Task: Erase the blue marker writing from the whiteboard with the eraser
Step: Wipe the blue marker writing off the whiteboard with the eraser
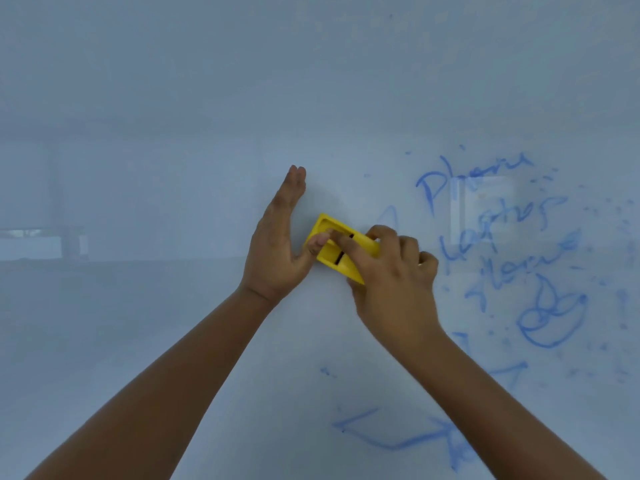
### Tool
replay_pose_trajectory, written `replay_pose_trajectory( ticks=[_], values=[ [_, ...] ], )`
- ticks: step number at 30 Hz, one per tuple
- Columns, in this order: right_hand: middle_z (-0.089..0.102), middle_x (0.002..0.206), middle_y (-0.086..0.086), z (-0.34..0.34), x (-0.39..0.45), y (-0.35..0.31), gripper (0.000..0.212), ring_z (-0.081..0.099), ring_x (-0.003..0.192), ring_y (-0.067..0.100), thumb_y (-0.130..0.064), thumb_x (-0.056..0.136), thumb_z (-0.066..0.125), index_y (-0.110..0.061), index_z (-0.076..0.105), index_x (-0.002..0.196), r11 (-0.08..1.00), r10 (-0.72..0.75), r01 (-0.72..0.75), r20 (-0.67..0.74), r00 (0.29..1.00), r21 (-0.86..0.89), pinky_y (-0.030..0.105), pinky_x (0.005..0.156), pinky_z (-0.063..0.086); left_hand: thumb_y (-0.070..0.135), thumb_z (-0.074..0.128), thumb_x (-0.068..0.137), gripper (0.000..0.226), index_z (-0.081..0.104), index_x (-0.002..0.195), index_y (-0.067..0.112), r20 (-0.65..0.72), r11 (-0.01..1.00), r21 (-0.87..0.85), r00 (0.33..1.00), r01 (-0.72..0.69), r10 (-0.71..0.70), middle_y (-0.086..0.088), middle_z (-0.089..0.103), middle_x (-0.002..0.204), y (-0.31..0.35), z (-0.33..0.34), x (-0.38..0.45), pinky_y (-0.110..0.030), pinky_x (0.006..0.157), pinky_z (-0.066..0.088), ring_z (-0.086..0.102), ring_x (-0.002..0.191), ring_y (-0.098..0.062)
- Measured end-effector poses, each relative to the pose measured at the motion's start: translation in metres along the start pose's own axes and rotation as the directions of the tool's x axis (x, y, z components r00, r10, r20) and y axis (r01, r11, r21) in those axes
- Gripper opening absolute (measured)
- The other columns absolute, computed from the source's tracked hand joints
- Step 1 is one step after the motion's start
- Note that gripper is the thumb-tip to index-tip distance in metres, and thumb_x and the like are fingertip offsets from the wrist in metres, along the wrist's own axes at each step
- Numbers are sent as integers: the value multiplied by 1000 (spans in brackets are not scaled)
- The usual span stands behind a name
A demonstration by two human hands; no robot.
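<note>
Currently the right hand [391, 271] is holding the yellow eraser [341, 249] against the whiteboard [173, 168], grip closed around it, left hand [277, 247] open, thumb touching its end; light, rigid plastic, probably best gripped by the long sides; blue writing [498, 237] is sitting just right

The eraser [341, 245] is bright yellow with two black slots; the whiteboard [173, 98] is pale bluish-white, carrying blue marker writing [498, 237] with smudged blue specks around it
</note>
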State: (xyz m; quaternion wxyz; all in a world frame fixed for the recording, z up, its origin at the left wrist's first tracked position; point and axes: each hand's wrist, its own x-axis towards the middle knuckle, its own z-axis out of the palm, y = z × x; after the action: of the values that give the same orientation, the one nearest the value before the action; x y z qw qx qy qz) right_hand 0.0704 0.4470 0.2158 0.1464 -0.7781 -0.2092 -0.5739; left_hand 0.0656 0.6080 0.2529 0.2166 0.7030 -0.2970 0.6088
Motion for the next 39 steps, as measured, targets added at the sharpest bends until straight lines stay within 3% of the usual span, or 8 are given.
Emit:
replay_pose_trajectory(
  ticks=[4, 7, 13, 17, 22, 30, 35, 39],
  values=[
    [46, 122, 10, -6, 26, 14, 70, 44, 96, 33, -22, 78, 67, -42, 33, 136, 992, 117, -118, -22, 993, -48, 43, 75, 33, 59, 45, 88, 78, 9, 143, 17, 30, 995, 65, 997, -77, 76, -8, 26, 149, 2, 1, 0, -61, 102, 37, 34, 137, -25],
    [43, 124, 10, -3, 35, -5, 73, 42, 97, 32, -19, 81, 62, -43, 25, 138, 996, 78, -79, -38, 996, -44, 42, 76, 32, 60, 44, 88, 82, 10, 144, 10, 32, 989, 101, 994, -106, 104, -8, 26, 148, 2, 0, 0, -63, 100, 37, 32, 135, -17],
    [60, 108, 9, 3, -13, -9, 61, 54, 81, 32, -12, 64, 76, -35, 57, 116, 1000, -20, 20, 29, 999, -12, 42, 68, 40, 65, 33, 89, 89, 23, 143, -4, 97, 957, 264, 990, -121, 98, -5, 26, 149, 0, 2, 1, -44, 114, 23, 23, 135, -2],
    [54, 115, 14, -7, -7, 33, 74, 49, 89, 36, -20, 71, 72, -40, 39, 134, 991, 118, -118, -2, 993, -61, 46, 70, 39, 45, 32, 96, 67, 24, 144, -2, 122, 929, 336, 985, -154, 119, -6, 28, 150, -1, 4, 0, -33, 115, 17, 30, 137, -16],
    [51, 115, 19, -4, 4, 41, 76, 47, 87, 38, -18, 72, 73, -35, 38, 137, 976, 199, -203, -52, 979, -77, 46, 67, 37, 9, 35, 91, 51, 38, 142, 10, 167, 810, 524, 964, -264, 206, -9, 38, 148, -7, 9, -3, -45, 113, 24, 33, 137, -26],
    [56, 111, 17, -2, -42, 59, 80, 52, 85, 38, -19, 64, 80, -34, 44, 133, 980, 191, -189, 18, 981, -68, 49, 67, 43, 2, 46, 85, 64, 26, 144, 17, 132, 751, 590, 953, -298, 274, -4, 29, 148, -11, 14, -5, -45, 111, 29, 36, 136, -28],
    [43, 125, 15, -1, -9, 55, 80, 42, 97, 35, -26, 77, 69, -41, 23, 141, 948, 308, -306, 1, 951, -88, 49, 74, 39, 2, 44, 85, 55, 43, 139, 12, 195, 687, 668, 958, -288, 212, -11, 42, 146, -7, 14, -5, -47, 110, 28, 37, 135, -32],
    [55, 113, 19, 5, -40, 26, 79, 51, 84, 37, -19, 66, 78, -34, 43, 135, 977, 212, -211, 28, 977, -36, 46, 67, 41, 4, 38, 87, 50, 50, 135, 8, 226, 654, 701, 958, -284, 175, -12, 44, 144, -5, 13, -6, -47, 111, 26, 36, 135, -34]
  ],
)
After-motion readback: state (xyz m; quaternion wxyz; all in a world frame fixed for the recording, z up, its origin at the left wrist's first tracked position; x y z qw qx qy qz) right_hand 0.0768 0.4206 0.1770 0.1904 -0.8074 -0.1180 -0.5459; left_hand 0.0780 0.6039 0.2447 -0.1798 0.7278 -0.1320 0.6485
